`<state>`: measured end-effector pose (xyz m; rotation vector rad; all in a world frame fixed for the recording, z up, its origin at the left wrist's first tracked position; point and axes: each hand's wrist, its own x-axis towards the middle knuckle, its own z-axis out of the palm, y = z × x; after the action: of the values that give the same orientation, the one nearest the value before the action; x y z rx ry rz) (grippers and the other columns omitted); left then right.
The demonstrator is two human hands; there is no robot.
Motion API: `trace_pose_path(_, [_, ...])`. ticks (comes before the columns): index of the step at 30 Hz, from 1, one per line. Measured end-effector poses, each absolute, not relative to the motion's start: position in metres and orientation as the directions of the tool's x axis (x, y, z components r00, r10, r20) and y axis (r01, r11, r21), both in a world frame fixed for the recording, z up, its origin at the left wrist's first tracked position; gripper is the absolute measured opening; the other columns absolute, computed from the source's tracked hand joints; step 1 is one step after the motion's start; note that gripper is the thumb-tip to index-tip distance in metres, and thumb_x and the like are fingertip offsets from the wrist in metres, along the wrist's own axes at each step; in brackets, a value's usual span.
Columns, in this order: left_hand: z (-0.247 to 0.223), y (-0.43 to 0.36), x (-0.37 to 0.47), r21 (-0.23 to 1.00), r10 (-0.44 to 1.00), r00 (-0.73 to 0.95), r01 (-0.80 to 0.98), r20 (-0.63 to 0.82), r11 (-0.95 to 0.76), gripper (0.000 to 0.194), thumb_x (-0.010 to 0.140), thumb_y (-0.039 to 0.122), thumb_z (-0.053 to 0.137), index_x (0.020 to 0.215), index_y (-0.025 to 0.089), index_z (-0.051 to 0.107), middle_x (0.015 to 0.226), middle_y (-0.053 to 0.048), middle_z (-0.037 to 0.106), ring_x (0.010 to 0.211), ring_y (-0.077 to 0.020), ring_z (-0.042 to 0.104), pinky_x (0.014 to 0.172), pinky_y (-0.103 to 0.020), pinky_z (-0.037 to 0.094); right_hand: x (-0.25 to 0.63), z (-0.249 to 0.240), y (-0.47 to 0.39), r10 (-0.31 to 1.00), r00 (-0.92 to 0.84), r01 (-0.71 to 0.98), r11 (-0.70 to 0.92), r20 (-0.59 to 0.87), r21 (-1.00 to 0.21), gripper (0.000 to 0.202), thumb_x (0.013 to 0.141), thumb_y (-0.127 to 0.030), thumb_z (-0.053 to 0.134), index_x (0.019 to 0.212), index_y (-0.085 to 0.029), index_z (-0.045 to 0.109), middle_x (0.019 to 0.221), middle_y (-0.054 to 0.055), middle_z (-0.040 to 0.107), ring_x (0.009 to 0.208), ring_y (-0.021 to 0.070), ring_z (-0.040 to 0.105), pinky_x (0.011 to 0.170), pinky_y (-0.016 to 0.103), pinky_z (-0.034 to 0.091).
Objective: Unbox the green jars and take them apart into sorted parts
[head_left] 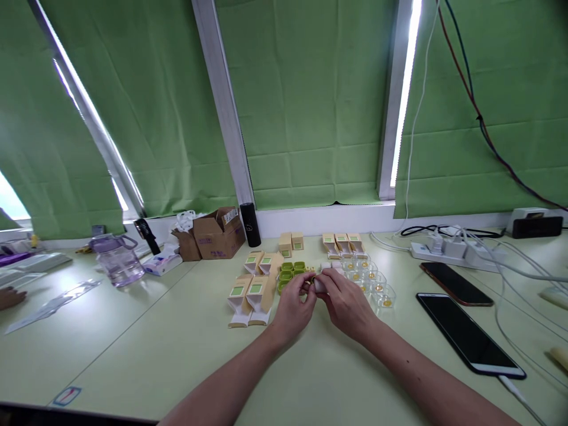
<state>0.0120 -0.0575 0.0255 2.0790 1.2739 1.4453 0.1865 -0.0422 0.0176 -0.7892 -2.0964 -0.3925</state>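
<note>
My left hand (294, 303) and my right hand (348, 300) meet over the middle of the table, fingers pinched together. A small whitish piece (319, 286) shows between the fingertips, held by my right hand. What my left fingertips grip against it is too small and covered to make out. Just behind my left hand are green square cups (286, 276), partly hidden by it. Clear plastic cups (378, 288) with yellow centres stand in rows beyond my right hand. Open tan cartons (240, 291) with green squares lie left of my left hand.
More cartons stand behind, at left (285, 244) and right (342, 244). Two phones (470, 334), a power strip (455, 254) and loose cables lie right. A cardboard box (219, 234), black cylinder (251, 225) and purple-lidded jug (116, 260) stand left. Another person's hand (11, 297) is far left.
</note>
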Motion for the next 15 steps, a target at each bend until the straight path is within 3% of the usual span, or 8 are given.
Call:
trace_pose_path(9, [0.0289,-0.0557,0.0138,0.745,0.839,0.091,0.417,0.536,-0.521,0.023,0.093,0.020,0.053,0.111,0.018,0.068,0.105,-0.008,0.075,0.088,-0.0188,0.071,0.082,-0.032,0.059,0.1810,0.0175,-0.0420,0.438,-0.448,0.659,0.751,0.779,-0.043,0.027,0.102,-0.015,0.040,0.126,-0.016,0.051,0.119,0.018,0.063,0.098,0.0271,0.066,0.073,0.038,0.058])
trace_pose_path(12, [0.0301,-0.0555,0.0110,0.747,0.838,0.090,0.410,0.537,-0.523,0.024,0.096,0.026,0.054,0.114,0.018,0.068,0.107,-0.010,0.074,0.089,-0.0196,0.071,0.083,-0.033,0.059,0.1837,0.0161,-0.0403,0.463,-0.417,0.627,0.769,0.782,-0.121,0.028,0.102,-0.017,0.042,0.129,-0.017,0.049,0.122,0.017,0.062,0.101,0.0271,0.066,0.075,0.038,0.059])
trace_pose_path(15, [0.0336,-0.0575,0.0053,0.670,0.796,0.155,0.461,0.585,-0.582,0.028,0.095,0.029,0.058,0.120,0.018,0.067,0.110,-0.011,0.071,0.091,-0.0204,0.067,0.088,-0.037,0.057,0.1882,0.0152,-0.0390,0.499,-0.362,0.589,0.777,0.787,-0.221,0.026,0.102,-0.022,0.046,0.128,-0.020,0.051,0.120,0.015,0.062,0.102,0.0268,0.067,0.078,0.039,0.060])
